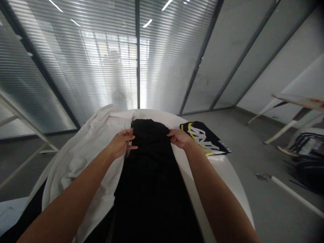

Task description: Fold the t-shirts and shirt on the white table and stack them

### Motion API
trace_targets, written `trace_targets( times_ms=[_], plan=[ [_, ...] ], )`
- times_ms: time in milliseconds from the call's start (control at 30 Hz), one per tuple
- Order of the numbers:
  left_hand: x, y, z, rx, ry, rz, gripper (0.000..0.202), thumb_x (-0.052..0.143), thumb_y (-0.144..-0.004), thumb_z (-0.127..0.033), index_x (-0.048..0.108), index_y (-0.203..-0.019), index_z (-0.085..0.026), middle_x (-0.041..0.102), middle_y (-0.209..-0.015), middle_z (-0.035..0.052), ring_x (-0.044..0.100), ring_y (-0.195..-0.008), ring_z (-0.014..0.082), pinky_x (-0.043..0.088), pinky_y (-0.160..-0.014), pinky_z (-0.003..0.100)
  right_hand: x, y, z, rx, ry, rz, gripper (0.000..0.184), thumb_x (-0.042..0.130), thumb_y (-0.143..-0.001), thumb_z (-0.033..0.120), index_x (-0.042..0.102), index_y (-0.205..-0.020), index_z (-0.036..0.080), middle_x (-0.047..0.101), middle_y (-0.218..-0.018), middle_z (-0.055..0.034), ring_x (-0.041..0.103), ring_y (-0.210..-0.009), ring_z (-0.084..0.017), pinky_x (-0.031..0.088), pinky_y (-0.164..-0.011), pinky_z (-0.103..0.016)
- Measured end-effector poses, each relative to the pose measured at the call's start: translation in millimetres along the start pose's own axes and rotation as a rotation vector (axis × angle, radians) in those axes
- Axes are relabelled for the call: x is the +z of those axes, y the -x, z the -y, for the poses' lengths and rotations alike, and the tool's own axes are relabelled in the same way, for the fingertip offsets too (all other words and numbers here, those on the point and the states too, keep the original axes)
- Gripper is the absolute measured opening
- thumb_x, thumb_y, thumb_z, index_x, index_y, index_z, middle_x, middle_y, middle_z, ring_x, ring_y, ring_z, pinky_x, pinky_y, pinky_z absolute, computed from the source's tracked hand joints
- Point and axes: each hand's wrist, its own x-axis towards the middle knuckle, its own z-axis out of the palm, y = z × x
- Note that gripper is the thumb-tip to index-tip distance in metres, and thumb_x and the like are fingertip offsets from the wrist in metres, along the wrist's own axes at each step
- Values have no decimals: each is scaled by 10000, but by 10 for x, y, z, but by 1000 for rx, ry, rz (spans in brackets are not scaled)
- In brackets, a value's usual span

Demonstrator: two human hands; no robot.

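Observation:
A long black garment [154, 175] lies stretched over the round white table [236, 189], its near part running down toward my body. Its exact kind is not clear. At its far left edge my left hand [123, 143] pinches the cloth, with the lower fingers sticking out across it. My right hand [179, 137] grips the far right corner between thumb and fingers. Left of the black cloth, close by my left hand, a white garment [88, 148] is heaped and hangs over the table's side. Beyond my right hand sits a folded black piece of clothing [206, 138] with white lettering and yellow stripes.
Behind the table stands a glass partition with blinds [106, 67]. A white metal frame [25, 128] is at the left. On the right are a wooden-topped table [298, 101], a dark bundle [310, 172] and a white pole [296, 195] near the grey floor.

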Motion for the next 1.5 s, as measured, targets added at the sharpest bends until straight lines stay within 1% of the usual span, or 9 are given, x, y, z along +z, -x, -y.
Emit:
trace_targets(
  times_ms=[133,233,333,533,733,900,1033,1200,1500],
  plan=[
    [9,3,13,30,52,33,350,753,-659,-103,671,-989,-186,656,-991,47,641,-909,208,611,-755,480,39,19,11,-45,13,19,306,556,-522,7,628,-745,203,594,-718,32,524,-660,-100,466,-532,-185],
    [-4,-12,37,43,72,54,406,761,-661,-121,670,-1051,-193,653,-1121,73,623,-1025,235,574,-841,471,73,16,-15,-138,-26,39,387,540,-514,23,632,-824,236,618,-820,29,554,-841,-147,557,-725,-302],
    [-13,-32,78,68,57,33,464,776,-629,-117,674,-1077,-183,659,-1155,85,624,-1046,230,543,-886,418,96,-12,-68,-215,-76,40,368,556,-514,32,616,-813,239,613,-812,31,549,-892,-160,557,-796,-350],
    [-23,-66,161,144,7,3,404,791,-573,-125,718,-970,-145,708,-992,57,651,-908,171,513,-874,335,106,-35,-138,-206,-72,158,316,626,-593,109,666,-887,219,675,-982,-11,577,-1003,-180,512,-845,-304],
    [-138,-168,294,292,-101,4,218,759,-581,-133,736,-796,-168,701,-795,5,622,-771,144,487,-810,294,34,-48,-152,-304,-69,144,239,587,-552,100,679,-745,208,663,-832,1,586,-877,-170,475,-772,-273],
    [-203,-209,353,351,-148,60,162,710,-608,-125,730,-758,-184,708,-1022,41,634,-900,171,463,-853,292,-52,-61,-192,-389,-12,200,213,522,-497,108,698,-592,184,691,-883,-40,586,-877,-192,440,-705,-255],
    [-200,-160,303,377,-235,113,56,706,-640,-133,681,-673,-170,678,-1134,71,628,-1000,191,450,-884,293,-129,-84,-226,-359,127,227,217,479,-481,127,681,-539,182,708,-849,-55,595,-837,-203,429,-675,-262],
    [-154,-78,219,373,-367,174,36,674,-648,-138,672,-645,-173,720,-940,76,652,-915,204,465,-858,317,-237,-97,-219,-393,353,238,216,445,-469,137,652,-487,196,711,-779,-54,613,-865,-228,442,-704,-283],
    [-172,-113,281,440,-577,363,241,495,-594,-88,704,-592,-208,720,-880,68,639,-961,226,458,-916,384,-258,171,82,-195,523,368,163,521,-543,145,674,-598,167,730,-894,-87,622,-951,-257,463,-701,-289]
  ],
)
